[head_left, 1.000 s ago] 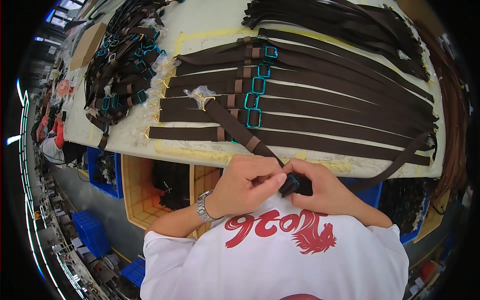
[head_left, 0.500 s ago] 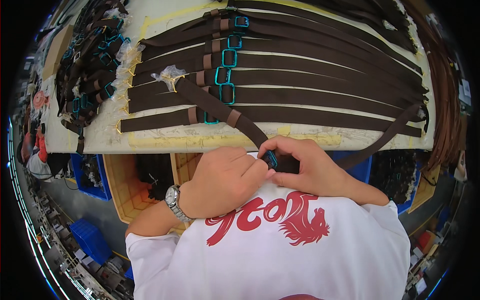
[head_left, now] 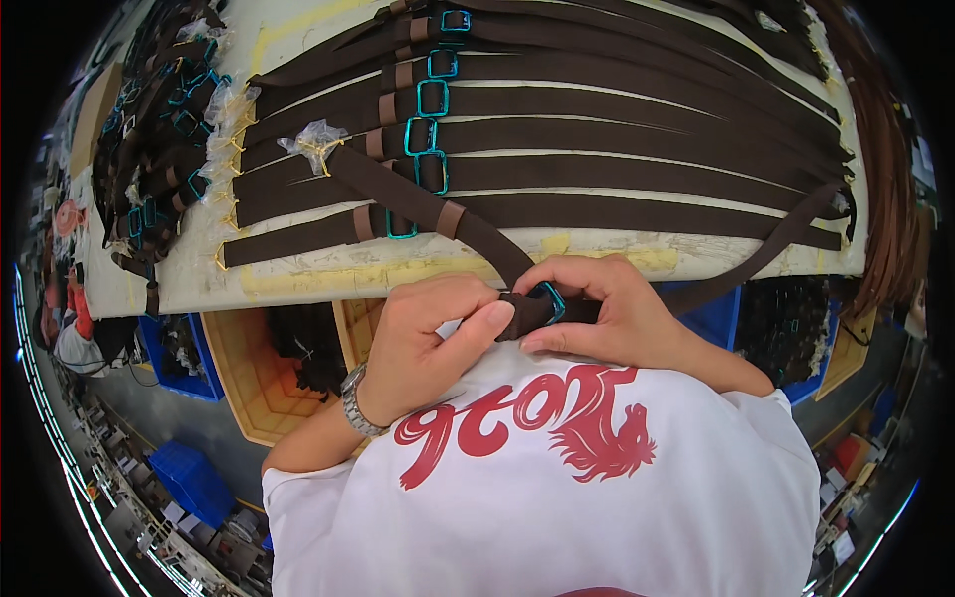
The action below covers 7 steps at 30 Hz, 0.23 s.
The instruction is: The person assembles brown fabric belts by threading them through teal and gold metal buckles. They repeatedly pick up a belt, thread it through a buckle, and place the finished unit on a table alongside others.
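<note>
A dark brown webbing strap (head_left: pixel 487 245) comes off the table edge, bends through a blue-covered buckle (head_left: pixel 555 302) and runs on to the right. My left hand (head_left: pixel 430 328) pinches a folded part of this strap between thumb and fingers, just left of the buckle. On the buckle's other side my right hand (head_left: pixel 622 310) is closed round the buckle and strap, index finger on top and thumb below. A brown keeper loop (head_left: pixel 450 220) sits on the strap farther up. Its far end carries a clear plastic wrap (head_left: pixel 316 146) tied with yellow.
Several similar straps with blue-covered buckles (head_left: pixel 421 137) lie side by side across the white table (head_left: pixel 189 284). A tangled pile of straps (head_left: pixel 149 179) is at the left. Wooden bins (head_left: pixel 264 368) and blue crates (head_left: pixel 184 478) stand below the table; brown strips (head_left: pixel 890 179) hang at the right.
My left hand has moved slightly left off the buckle, and a folded piece of strap now shows between its thumb and fingers. My right hand stays at the buckle. The view has shifted a little.
</note>
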{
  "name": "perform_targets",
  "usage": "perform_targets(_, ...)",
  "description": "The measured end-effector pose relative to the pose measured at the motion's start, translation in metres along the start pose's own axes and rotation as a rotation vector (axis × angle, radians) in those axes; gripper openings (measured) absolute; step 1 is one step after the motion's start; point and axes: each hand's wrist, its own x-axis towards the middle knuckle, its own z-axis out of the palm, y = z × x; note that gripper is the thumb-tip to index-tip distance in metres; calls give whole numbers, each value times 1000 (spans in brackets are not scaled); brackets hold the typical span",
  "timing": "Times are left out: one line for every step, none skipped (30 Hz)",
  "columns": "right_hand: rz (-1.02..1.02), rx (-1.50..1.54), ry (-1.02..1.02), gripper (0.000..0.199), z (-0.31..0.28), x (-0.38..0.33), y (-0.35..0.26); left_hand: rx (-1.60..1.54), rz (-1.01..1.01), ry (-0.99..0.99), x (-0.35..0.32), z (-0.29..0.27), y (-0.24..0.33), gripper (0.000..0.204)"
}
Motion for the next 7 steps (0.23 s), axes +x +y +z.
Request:
perform_targets(4, -25, -14, 46, -3, 1, -4, 91, 202, 22, 6, -1, -1, 9)
perform_targets(-44, -62, 1, 45, -3, 2, -5, 145, 223, 51, 9, 1, 4, 10)
perform_targets(-97, -102, 12, 45, -2, 5, -8, 204, 247, 85, 10, 3, 13, 12)
perform_targets(-150, -142, 24, 44, -1, 9, -10, 263, 271, 119, 11, 3, 19, 15)
perform_targets(-203, -183, 37, 43, -1, 11, -13, 313, 303, 137, 11, -1, 16, 22)
perform_targets(-246, -200, 54, 49, -2, 15, -17, 290, 376, 169, 13, -6, 19, 25)
perform_targets(-288, -217, 73, 54, -4, 19, -21, 267, 450, 201, 17, -10, 22, 28)
